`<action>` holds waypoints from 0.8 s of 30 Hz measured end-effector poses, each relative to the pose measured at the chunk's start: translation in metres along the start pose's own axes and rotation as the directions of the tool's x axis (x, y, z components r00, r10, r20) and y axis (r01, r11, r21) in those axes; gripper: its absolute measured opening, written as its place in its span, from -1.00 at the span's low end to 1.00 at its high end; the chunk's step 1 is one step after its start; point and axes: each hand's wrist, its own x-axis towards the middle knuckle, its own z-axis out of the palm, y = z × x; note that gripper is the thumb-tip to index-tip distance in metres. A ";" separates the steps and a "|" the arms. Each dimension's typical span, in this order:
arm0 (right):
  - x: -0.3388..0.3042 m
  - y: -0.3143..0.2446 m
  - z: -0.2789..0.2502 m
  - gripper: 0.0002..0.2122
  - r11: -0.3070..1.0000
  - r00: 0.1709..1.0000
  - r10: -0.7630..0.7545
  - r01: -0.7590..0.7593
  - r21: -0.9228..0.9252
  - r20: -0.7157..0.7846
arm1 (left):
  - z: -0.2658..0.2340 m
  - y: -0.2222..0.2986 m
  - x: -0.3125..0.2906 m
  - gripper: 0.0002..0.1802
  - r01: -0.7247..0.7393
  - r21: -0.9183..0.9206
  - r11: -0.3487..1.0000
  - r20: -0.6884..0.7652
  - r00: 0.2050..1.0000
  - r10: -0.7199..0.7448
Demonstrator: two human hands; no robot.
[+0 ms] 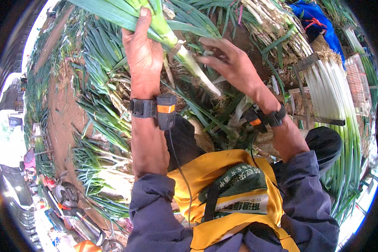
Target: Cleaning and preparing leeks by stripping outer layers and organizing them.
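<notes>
My left hand [143, 59] is closed around a thick green onion [159, 25], its thumb lying up along the stalk. The green leaves run to the upper left, and the pale lower end [201, 75] slants down to the right. To the right of that stalk is my right hand [235, 65], thumb and fingers curved but apart, with no object visible between them. Its fingertips are close to the stalk; whether they touch it is unclear. Loose leaves lie on the ground below both hands. Each wrist wears a black strap with a small device.
Piles of green onions [109, 109] line the left side. At the right, trimmed white stalks [327, 88] lie in a metal rack [300, 92]. Untrimmed rooted stalks [277, 29] and a blue cloth [313, 23] are at the far right. A motorcycle [69, 201] stands lower left.
</notes>
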 end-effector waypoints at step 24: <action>0.024 0.005 0.025 -0.52 0.700 0.913 -0.408 0.305 -0.646 -0.011 | 0.017 -0.041 -0.016 -0.62 0.113 0.049 0.992 -0.045 0.993 -0.111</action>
